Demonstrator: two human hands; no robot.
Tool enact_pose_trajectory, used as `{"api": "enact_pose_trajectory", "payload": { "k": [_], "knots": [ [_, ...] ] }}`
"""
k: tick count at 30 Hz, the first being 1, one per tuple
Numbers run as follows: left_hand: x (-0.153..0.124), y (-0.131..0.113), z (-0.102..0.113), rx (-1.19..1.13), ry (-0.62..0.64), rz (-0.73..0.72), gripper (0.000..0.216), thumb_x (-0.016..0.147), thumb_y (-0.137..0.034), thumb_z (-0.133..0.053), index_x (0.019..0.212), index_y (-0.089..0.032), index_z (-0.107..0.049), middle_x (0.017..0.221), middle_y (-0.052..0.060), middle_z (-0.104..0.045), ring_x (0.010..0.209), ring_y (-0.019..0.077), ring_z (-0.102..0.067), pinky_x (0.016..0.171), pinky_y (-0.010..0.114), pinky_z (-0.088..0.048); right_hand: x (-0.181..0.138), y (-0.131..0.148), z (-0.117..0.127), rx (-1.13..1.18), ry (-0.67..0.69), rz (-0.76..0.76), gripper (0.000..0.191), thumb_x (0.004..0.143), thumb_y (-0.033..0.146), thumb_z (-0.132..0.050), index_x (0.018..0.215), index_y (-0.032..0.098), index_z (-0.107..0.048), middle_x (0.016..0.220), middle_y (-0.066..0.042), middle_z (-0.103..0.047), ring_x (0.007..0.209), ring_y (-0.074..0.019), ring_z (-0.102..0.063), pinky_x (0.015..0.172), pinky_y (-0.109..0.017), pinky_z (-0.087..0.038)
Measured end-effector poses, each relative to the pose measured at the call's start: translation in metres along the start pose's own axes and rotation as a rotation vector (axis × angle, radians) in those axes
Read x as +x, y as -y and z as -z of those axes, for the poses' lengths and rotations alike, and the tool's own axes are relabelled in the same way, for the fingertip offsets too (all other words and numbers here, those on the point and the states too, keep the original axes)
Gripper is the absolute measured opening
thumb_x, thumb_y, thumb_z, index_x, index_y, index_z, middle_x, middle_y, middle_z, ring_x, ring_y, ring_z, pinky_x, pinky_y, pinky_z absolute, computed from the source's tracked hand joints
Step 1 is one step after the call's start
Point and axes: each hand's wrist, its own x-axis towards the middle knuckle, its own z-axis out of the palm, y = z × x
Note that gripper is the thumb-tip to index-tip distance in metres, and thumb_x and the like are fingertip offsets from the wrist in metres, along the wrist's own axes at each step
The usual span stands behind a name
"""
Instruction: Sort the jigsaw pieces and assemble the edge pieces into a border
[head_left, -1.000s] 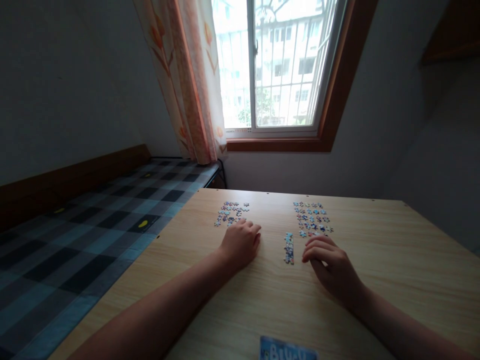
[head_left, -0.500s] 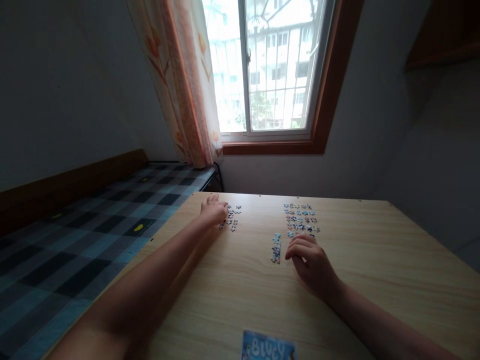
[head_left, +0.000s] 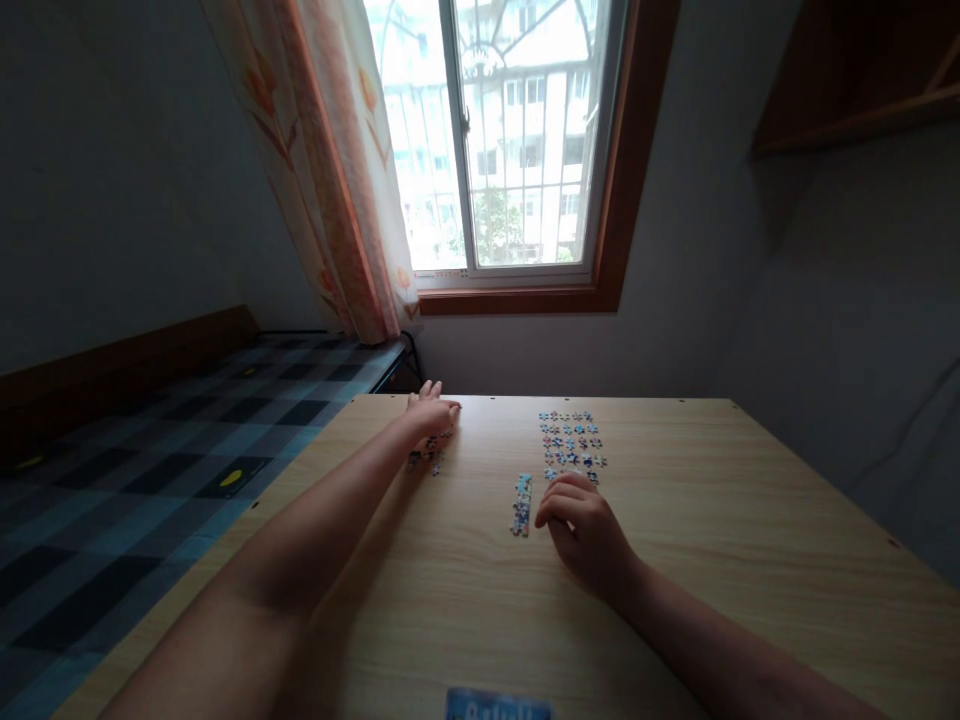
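My left hand point(head_left: 433, 410) reaches to the far left of the table, thumb and forefinger pinched at a small dark jigsaw puzzle piece, the other fingers raised. Loose puzzle pieces point(head_left: 431, 453) lie below it, partly hidden by the hand and wrist. My right hand point(head_left: 581, 515) rests on the tabletop with its fingers curled in, and no piece shows in them. Just left of its fingertips lies a narrow strip of joined puzzle pieces point(head_left: 522, 505). Beyond that hand, loose pieces point(head_left: 571, 440) are laid out in rows, the nearest partly covered by the knuckles.
The wooden table point(head_left: 420, 590) ends at a far edge below the window point(head_left: 525, 150). A blue printed card or box point(head_left: 499, 705) is cut off at the bottom. On the left stands a bed with a checked cover point(head_left: 180, 470); a curtain point(head_left: 315, 170) hangs behind it.
The view has turned a little to the right. My left hand has moved right and away across the loose pieces, its forefinger and thumb now together. My right hand stays beside the strip.
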Motion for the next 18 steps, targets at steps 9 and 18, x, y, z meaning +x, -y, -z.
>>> {"api": "enact_pose_trajectory", "payload": {
  "k": [9,18],
  "knots": [
    [-0.052,-0.054,0.012,-0.045,-0.103,-0.531,0.025,0.095,-0.035,-0.058,0.106,-0.031,-0.079,0.159,0.003,-0.042,0.150,0.0296,-0.028,0.122,0.046,-0.024,0.000,0.000,0.001,-0.011,0.004,-0.011,0.031,0.080,-0.002,-0.051,0.068,0.023,-0.066,0.070,0.000,-0.068,0.077,-0.0195,-0.061,0.081,-0.038,-0.047],
    [-0.142,-0.062,-0.001,-0.304,-0.242,-0.633,0.013,0.091,-0.027,-0.065,0.095,-0.027,-0.077,0.129,0.006,-0.065,0.121,0.0261,-0.054,0.105,0.044,-0.047,0.003,0.001,0.005,-0.039,-0.013,-0.035,0.031,0.082,0.001,-0.051,0.067,0.023,-0.067,0.071,-0.001,-0.069,0.077,-0.0192,-0.061,0.082,-0.038,-0.048]
  ]
}}
